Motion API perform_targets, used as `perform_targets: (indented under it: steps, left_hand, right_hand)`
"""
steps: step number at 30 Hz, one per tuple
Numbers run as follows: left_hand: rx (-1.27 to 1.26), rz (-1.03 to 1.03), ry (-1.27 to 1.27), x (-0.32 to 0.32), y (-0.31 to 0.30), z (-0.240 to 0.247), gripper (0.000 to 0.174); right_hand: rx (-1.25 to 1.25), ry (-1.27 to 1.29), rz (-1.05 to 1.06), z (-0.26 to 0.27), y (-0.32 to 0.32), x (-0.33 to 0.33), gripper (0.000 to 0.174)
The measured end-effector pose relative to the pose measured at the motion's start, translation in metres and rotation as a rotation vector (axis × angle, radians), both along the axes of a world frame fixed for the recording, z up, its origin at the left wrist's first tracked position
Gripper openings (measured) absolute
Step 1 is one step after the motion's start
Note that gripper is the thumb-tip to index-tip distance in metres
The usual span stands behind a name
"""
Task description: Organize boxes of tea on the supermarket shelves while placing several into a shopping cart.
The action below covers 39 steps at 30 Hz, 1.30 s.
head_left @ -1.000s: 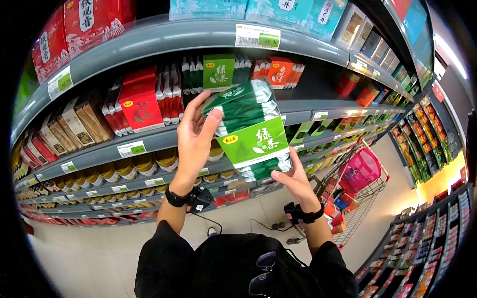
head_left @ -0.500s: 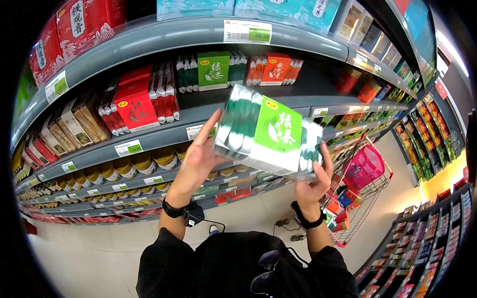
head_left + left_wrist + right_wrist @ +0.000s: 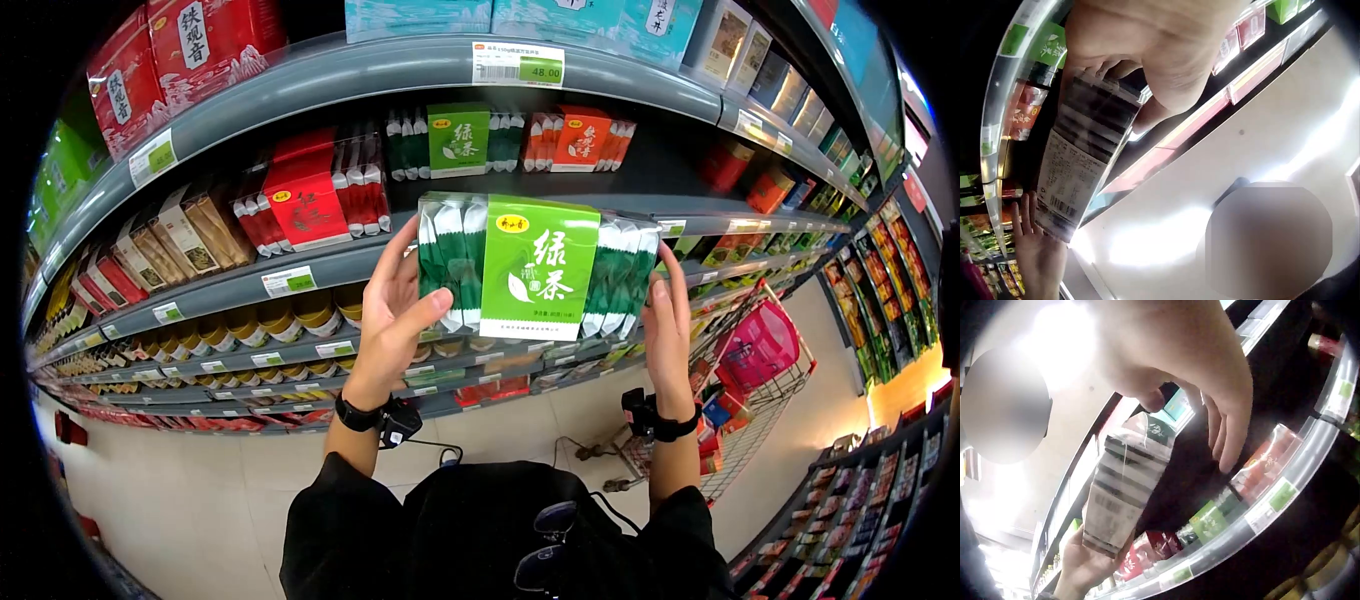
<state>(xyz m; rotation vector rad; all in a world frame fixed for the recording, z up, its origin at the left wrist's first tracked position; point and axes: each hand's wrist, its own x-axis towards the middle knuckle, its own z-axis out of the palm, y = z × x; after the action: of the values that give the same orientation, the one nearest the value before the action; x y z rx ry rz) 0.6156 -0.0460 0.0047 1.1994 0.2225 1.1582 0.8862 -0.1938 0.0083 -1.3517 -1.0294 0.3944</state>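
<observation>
A clear-wrapped pack of green and silver sachets with a bright green label is held level, label up. My left hand grips its left end, thumb on the front and fingers behind. At the right end is my right hand, its fingers fairly straight along the edge. The left wrist view shows the pack's pale printed back and my right hand at its far end. In the right wrist view, the right thumb is by the pack's corner, with the fingers spread away from it.
Behind the pack, a shelf holds a similar green pack, an orange pack and a red pack. Blue boxes stand above, jars below. A loaded shopping cart stands to the right.
The pack was upright and tilted, then turned sideways; now it is level with its label facing the head camera. Both hands have shifted to its two ends.
</observation>
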Motion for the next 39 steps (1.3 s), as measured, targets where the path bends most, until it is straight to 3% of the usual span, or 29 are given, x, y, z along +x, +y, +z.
perform_targets:
  steps: [3, 7, 10, 12, 14, 16, 18, 23, 26, 27, 28, 34, 39]
  left_hand:
    - [0.041, 0.025, -0.025, 0.000, 0.005, -0.003, 0.084]
    - [0.080, 0.054, -0.042, -0.006, 0.006, 0.000, 0.083]
    - [0.151, 0.075, -0.008, -0.005, 0.009, 0.005, 0.083]
    - [0.414, 0.176, 0.129, 0.000, 0.019, 0.003, 0.077]
    - [0.469, 0.275, 0.232, 0.012, 0.025, -0.002, 0.073]
    - [0.768, 0.571, 0.452, 0.023, 0.036, -0.001, 0.067]
    - [0.710, 0.650, 0.469, 0.040, 0.048, -0.001, 0.062]
    - [0.753, 0.919, 0.518, 0.070, 0.076, -0.002, 0.061]
    - [0.689, 0.964, 0.560, 0.077, 0.089, -0.005, 0.065]
    - [0.743, 1.021, 0.570, 0.078, 0.093, -0.011, 0.068]
    - [0.684, 0.964, 0.618, 0.075, 0.091, -0.011, 0.069]
    - [0.874, 1.002, 0.881, 0.065, 0.067, -0.017, 0.074]
    - [0.984, 0.913, 0.930, 0.056, 0.060, -0.021, 0.058]
  right_hand:
    - [-0.035, 0.079, 0.119, -0.012, 0.014, 0.002, 0.071]
    - [0.155, 0.258, 0.344, 0.001, 0.021, -0.012, 0.069]
    - [0.028, 0.010, 0.278, 0.012, 0.024, -0.022, 0.066]
    - [0.020, 0.120, 0.276, 0.010, 0.032, -0.018, 0.067]
    - [0.053, 0.134, 0.251, 0.008, 0.043, -0.012, 0.067]
    - [0.110, 0.035, 0.212, 0.001, 0.061, -0.001, 0.065]
    - [0.219, -0.080, 0.217, 0.006, 0.082, -0.001, 0.064]
    - [0.204, -0.260, 0.114, 0.000, 0.148, 0.016, 0.057]
    - [0.141, -0.339, -0.016, -0.026, 0.185, 0.028, 0.054]
    - [0.180, -0.490, -0.112, -0.021, 0.186, 0.015, 0.048]
    - [0.025, -0.390, -0.085, -0.016, 0.183, 0.003, 0.038]
    - [0.049, -0.510, -0.217, -0.020, 0.204, -0.008, 0.045]
    - [-0.073, -0.551, -0.307, -0.016, 0.204, -0.022, 0.052]
